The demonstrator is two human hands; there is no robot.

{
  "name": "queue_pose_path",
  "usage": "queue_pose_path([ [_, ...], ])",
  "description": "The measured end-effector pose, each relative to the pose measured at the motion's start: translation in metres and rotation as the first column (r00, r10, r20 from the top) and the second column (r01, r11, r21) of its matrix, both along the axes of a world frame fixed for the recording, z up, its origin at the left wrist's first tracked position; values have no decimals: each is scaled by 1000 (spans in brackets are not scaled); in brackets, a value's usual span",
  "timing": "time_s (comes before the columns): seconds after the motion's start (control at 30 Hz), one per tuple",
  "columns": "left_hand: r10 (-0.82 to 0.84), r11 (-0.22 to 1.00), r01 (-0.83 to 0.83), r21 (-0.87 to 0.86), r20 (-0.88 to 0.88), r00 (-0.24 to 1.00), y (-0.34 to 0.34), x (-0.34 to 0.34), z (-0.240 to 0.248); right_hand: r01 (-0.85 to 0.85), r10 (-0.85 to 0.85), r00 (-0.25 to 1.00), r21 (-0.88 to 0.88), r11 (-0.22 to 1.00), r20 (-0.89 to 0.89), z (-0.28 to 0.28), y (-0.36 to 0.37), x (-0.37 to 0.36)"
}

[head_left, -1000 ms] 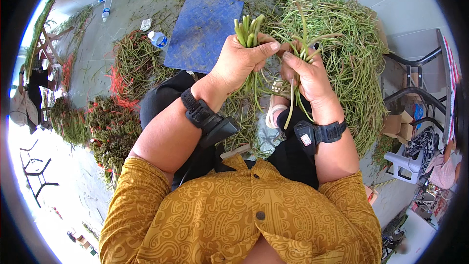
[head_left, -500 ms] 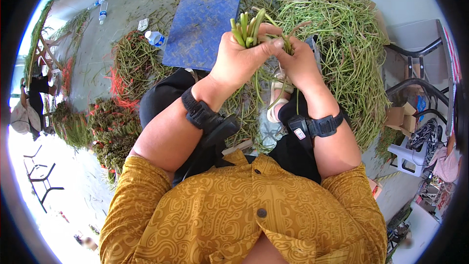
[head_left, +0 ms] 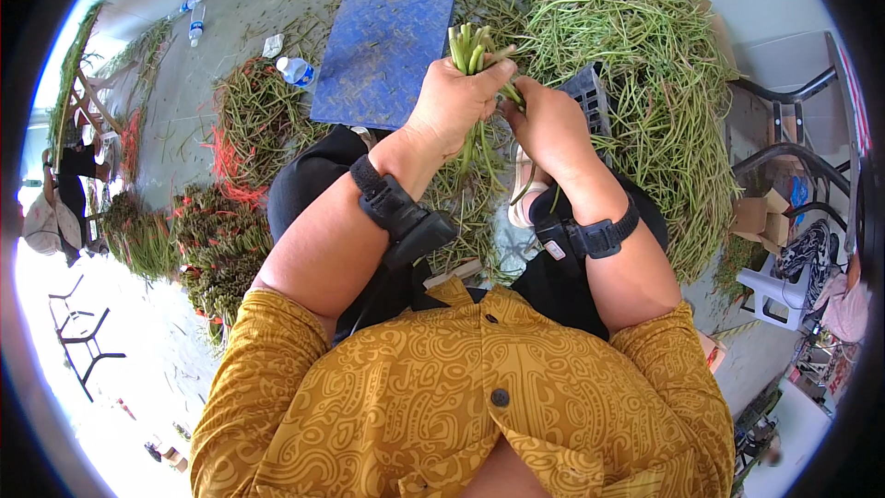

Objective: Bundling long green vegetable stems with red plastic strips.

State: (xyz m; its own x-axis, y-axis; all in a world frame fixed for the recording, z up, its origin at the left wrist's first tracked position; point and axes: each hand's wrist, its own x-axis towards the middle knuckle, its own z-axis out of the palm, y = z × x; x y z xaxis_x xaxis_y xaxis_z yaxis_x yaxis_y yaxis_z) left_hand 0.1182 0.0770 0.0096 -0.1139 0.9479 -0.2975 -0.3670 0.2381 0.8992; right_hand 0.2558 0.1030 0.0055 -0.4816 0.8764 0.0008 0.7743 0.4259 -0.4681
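Note:
My left hand (head_left: 446, 103) is closed round a bunch of green plant stems (head_left: 471, 48). The thick cut ends stick up above the thumb, and the thinner parts hang below the fist. Close on its right, my right hand (head_left: 553, 131) has thumb and fingers pinched together on a green stem beside the bunch; part of that stem is hidden by the fingers. Behind both hands rises a big loose heap of green stems (head_left: 636, 55), with a dark plastic crate (head_left: 584, 97) partly showing at its near left edge.
A blue platform (head_left: 378, 60) strewn with scraps lies ahead. To its left are a plastic bottle (head_left: 295, 72) and a pile of stems (head_left: 258, 115) with red ties. Stacked bundles (head_left: 217, 244) lie nearer. A cardboard box (head_left: 761, 219) and a white stool (head_left: 774, 299) stand at right.
My left fist has turned, and the stem ends now point more upright. My right hand has come down and slightly right, parting a little from the left.

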Motion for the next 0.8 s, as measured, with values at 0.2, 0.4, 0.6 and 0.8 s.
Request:
queue_pose_path([
  [0.2, 168, 983, -166, 77, -17, 986, 2, -1, -8, -37, 37, 996, 0, 999, -80, -4, 2, 2],
  [0.4, 341, 906, -357, 228, 108, 934, 13, -32, -3, -5, -25, 978, -142, 990, -208, 2, 11, 11],
  [0.6, 435, 810, -502, 303, 264, 861, 13, -75, 18, 51, -151, 922, -275, 960, -357, 5, 21, 27],
  [0.8, 335, 873, -428, 234, 349, 875, 7, -63, 13, -201, -394, 606, -612, 765, -691, 16, 22, 29],
])
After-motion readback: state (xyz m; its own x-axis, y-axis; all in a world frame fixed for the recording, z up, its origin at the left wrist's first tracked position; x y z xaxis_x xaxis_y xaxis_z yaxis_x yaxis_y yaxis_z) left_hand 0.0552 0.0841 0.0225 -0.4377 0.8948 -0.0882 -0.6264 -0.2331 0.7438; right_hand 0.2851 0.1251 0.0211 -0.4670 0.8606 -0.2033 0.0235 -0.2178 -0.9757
